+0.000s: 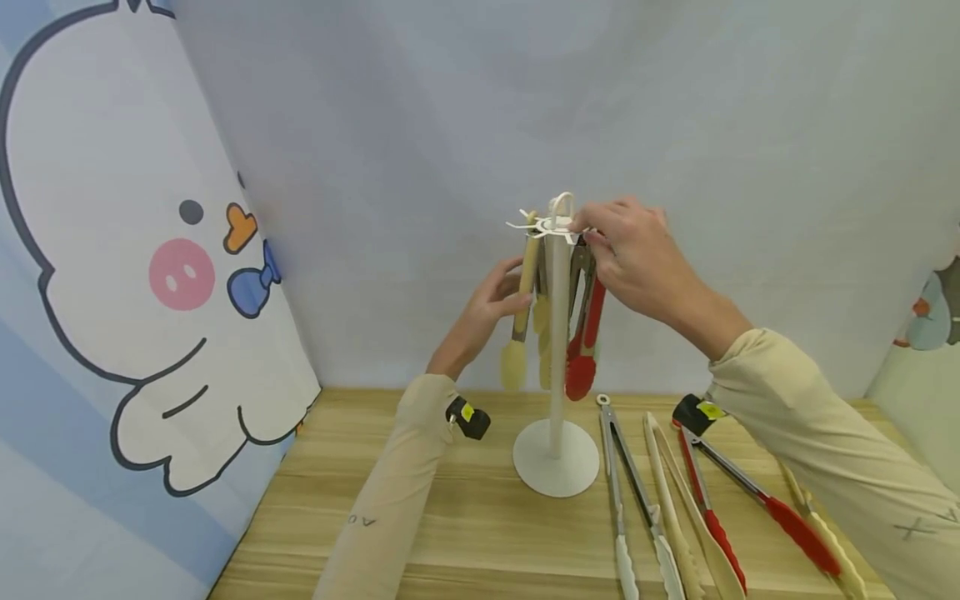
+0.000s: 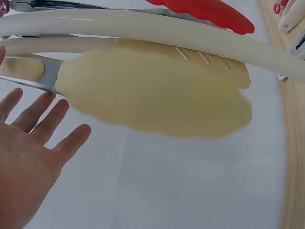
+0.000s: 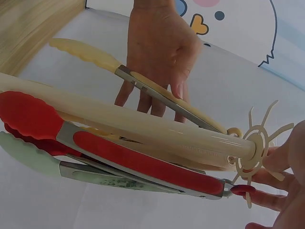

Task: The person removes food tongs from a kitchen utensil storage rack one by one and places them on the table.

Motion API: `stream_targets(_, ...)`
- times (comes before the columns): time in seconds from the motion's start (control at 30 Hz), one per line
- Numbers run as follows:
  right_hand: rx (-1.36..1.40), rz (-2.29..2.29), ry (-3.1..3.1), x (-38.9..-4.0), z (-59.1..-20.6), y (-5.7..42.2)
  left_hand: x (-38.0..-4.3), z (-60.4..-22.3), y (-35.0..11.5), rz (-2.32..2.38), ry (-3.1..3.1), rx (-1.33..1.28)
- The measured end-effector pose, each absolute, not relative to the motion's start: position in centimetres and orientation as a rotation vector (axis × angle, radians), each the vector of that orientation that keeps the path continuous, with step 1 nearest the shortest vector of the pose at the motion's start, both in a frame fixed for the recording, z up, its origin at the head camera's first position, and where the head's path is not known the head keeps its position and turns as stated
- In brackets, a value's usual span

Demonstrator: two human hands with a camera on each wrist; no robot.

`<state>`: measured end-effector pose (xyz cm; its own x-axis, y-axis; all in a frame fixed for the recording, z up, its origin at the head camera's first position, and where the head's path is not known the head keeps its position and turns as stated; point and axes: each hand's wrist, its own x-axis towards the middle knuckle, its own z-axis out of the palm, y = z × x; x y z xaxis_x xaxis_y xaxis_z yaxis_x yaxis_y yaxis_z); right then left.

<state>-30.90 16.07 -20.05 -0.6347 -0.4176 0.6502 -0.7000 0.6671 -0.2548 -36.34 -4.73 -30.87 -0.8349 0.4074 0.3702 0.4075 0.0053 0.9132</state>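
Observation:
A white utensil stand (image 1: 557,350) with a ring of hooks (image 3: 257,138) at its top stands on a round base. From it hang yellow tongs (image 1: 514,367) on the left, a second yellow pair (image 1: 543,342) behind, red tongs (image 1: 581,379) on the right, and pale green tongs (image 3: 114,179) beside the red. My right hand (image 1: 637,258) pinches the hook ring between thumb and fingers, by the red tongs' loop. My left hand (image 1: 483,317) is at the left yellow tongs, its thumb lying along the handle and its fingers spread.
On the wooden table (image 1: 465,517), right of the base, lie white-tipped tongs (image 1: 625,571), beige tongs (image 1: 678,546), red tongs (image 1: 798,533) and yellow tongs (image 1: 836,546), the last partly behind the right sleeve. A pale wall (image 1: 405,167) closes off the back, with a cartoon-printed panel (image 1: 105,250) at left.

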Motion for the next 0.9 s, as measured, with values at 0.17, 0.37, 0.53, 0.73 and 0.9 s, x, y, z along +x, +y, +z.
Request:
stream_targets(0.17, 0.841, 0.663, -2.361, -31.11, -19.98, 15.94, -36.24, -31.05, -4.89, -2.004, -2.228, -0.917)
stream_targets(0.37, 0.805, 0.621, -2.357, -31.21, -19.90, 15.63, -36.10, -31.15, -4.94, -1.968, -2.240, -0.899)
stream_targets(0.53, 0.800, 0.560, -2.330, -31.25, -19.82, 15.43, -35.91, -31.31, -5.09, -1.925, -2.282, -0.846)
stream_targets(0.73, 0.823, 0.628, -2.362, -31.13, -19.58, 15.61, -35.71, -31.44, -5.31, -1.883, -2.321, -0.797)
stream_targets(0.9, 0.804, 0.658, -2.424, -30.73, -19.47, 15.52, -35.55, -31.66, -5.48, -1.846, -2.333, -0.769)
